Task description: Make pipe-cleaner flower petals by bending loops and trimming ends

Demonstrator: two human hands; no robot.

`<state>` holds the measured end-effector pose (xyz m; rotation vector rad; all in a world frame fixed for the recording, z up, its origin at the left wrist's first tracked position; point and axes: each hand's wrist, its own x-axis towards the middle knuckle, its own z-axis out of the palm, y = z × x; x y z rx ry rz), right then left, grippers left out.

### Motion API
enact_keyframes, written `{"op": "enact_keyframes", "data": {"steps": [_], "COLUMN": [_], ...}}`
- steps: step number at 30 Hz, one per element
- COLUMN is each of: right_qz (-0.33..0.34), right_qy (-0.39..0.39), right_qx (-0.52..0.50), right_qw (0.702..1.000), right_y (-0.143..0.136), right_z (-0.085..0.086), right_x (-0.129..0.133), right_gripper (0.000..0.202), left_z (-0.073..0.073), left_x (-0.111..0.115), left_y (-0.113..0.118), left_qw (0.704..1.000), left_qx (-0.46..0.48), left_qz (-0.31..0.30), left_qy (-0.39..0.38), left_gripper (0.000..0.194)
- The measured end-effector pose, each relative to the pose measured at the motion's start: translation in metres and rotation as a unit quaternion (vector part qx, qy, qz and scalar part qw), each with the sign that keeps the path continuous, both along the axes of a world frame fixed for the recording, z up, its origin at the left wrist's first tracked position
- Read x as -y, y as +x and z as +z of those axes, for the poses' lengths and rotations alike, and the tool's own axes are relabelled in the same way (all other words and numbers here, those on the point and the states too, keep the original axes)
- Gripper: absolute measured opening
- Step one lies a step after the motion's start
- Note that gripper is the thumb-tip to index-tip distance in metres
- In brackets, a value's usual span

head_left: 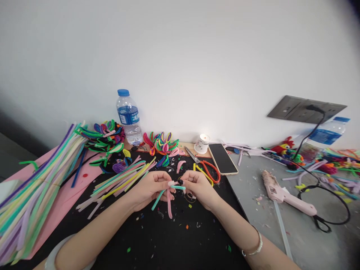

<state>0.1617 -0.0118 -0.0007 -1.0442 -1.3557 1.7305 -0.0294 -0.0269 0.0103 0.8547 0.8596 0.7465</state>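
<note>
1. Teal pipe cleaner (157,200) crosses a pink pipe cleaner (169,208) between both hands, above the black mat (165,243).
2. Left grip (150,188) pinches them near the crossing; right grip (201,187) pinches near their right ends.
3. Step in hand, seemingly: bending or twisting the strands together.
4. Next move likely calls for a steady left pinch while right fingertips wind.

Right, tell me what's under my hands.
Around your left hand and right hand, the black mat shows, dotted with small scraps; whatever lies directly beneath them is covered.
</note>
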Motion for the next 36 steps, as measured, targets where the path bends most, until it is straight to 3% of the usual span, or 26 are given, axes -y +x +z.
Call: {"op": "enact_keyframes", "data": {"steps": [7,15,20,27,36], "right_qz": [-0.025,-0.048,-0.096,-0.001,-0.09], "right_qy": [0.003,0.011,0.03,0.084,0.139], "right_qx": [-0.009,-0.03,-0.04,0.068,0.112], "right_qw": [1.0,0.998,0.994,0.994,0.98], "right_y": [0.0,-0.003,-0.004,-0.003,-0.004], "right_z": [0.001,0.002,0.0,0.001,0.0], "right_x": [-0.002,0.0,0.0,0.005,0.002], "right_gripper": [0.026,0.023,0.027,0.029,0.034], "left_z": [-0.004,-0.004,-0.007,-0.011,-0.006], "left_x": [-0.001,-0.001,-0.002,-0.006,0.0], "left_y": [0.004,0.002,0.003,0.001,0.004], "left_qw": [0.997,0.979,0.987,0.984,0.99], "left_qx": [-0.06,-0.131,-0.108,-0.131,-0.103], "left_qz": [-0.02,-0.092,-0.018,0.059,-0.012], "left_qy": [0.047,0.13,0.119,0.108,0.095], "left_gripper": [0.032,0.021,0.025,0.026,0.023]}}
